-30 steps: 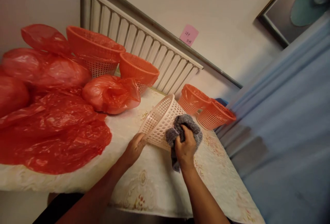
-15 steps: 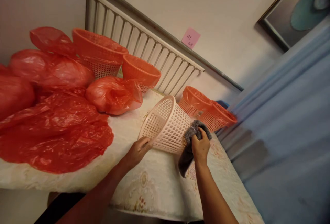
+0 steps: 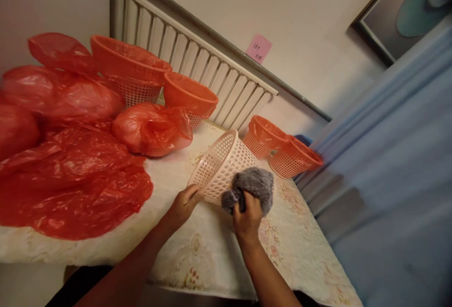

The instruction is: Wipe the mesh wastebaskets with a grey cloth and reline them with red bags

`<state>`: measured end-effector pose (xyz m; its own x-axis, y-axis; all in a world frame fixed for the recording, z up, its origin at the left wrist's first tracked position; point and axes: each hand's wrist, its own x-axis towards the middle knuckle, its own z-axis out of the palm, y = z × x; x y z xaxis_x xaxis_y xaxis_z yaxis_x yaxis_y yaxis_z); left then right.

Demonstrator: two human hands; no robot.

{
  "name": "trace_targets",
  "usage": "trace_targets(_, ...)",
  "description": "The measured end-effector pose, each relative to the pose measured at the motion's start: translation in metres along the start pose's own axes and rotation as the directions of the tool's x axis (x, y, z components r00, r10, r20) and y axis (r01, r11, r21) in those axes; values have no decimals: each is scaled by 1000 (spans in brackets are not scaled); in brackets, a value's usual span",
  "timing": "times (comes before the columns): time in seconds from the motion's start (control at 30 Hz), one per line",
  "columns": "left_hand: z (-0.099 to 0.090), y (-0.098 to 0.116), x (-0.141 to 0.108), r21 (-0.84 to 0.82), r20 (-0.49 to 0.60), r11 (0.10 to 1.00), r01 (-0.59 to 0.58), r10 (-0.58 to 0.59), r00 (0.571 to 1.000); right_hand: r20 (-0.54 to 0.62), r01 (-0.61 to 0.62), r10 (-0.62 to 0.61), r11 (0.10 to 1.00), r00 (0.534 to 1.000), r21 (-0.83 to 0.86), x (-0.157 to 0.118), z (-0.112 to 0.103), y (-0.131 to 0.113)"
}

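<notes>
Wiping seemed unfinished; left hand [image 3: 183, 205] gripped the unlined basket [image 3: 228, 163], right hand [image 3: 248, 216] clutched grey cloth [image 3: 257, 183]; four lined baskets [image 3: 190, 91] stood beyond.

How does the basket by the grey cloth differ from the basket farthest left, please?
The nearer basket is unlined, while the farthest-left basket has a red bag over its rim. The nearer basket is tipped over, while the farthest-left basket stands upright. A grey cloth covers part of the nearer basket, while the farthest-left basket has no cloth on it. Both have perforated walls.
</notes>
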<state>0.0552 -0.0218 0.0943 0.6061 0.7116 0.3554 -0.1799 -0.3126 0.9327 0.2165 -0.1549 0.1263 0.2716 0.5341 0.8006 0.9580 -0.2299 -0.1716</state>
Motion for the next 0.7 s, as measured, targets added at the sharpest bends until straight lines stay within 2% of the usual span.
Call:
trace_targets(0.07, 1, 0, 0, -1, -2, 1000, 2, -2, 1000, -79, -156, 154, 988, 985, -20, -8, -9, 31)
trace_targets(0.17, 2, 1, -1, -7, 14, 1000, -8, 8, 1000, -157, -412, 406, 911, 900, -10, -6, -24, 63)
trace_targets(0.23, 3, 1, -2, -5, 24, 1000, -18, 18, 1000, -153, -526, 524, 850, 838, 29, 8, -31, 68)
trace_targets(0.3, 3, 1, -2, -4, 25, 1000, -23, 24, 999, -132, -546, 552, 834, 824, 82, 33, -34, 58)
trace_targets(0.37, 3, 0, -3, -5, 27, 1000, -24, 24, 999, -121, -456, 473, 878, 873, 143, 64, -33, 37)
trace_targets(0.47, 3, -1, -3, 0, 37, 1000, -22, 22, 999, -85, -194, 216, 957, 973, 217, 109, -30, -5)
trace_targets(0.53, 2, 0, -3, 6, 37, 1000, -22, 22, 999, -32, -18, 28, 962, 999, 272, 130, -27, -31)
trace_targets(0.6, 1, 2, -3, 10, 25, 1000, -19, 18, 1000, 74, 131, -163, 937, 984, 325, 139, -26, -51)
trace_targets(0.7, 0, 4, -2, 1, 5, 1000, -12, 12, 1000, 222, 259, -347, 902, 911, 346, 127, -27, -68)
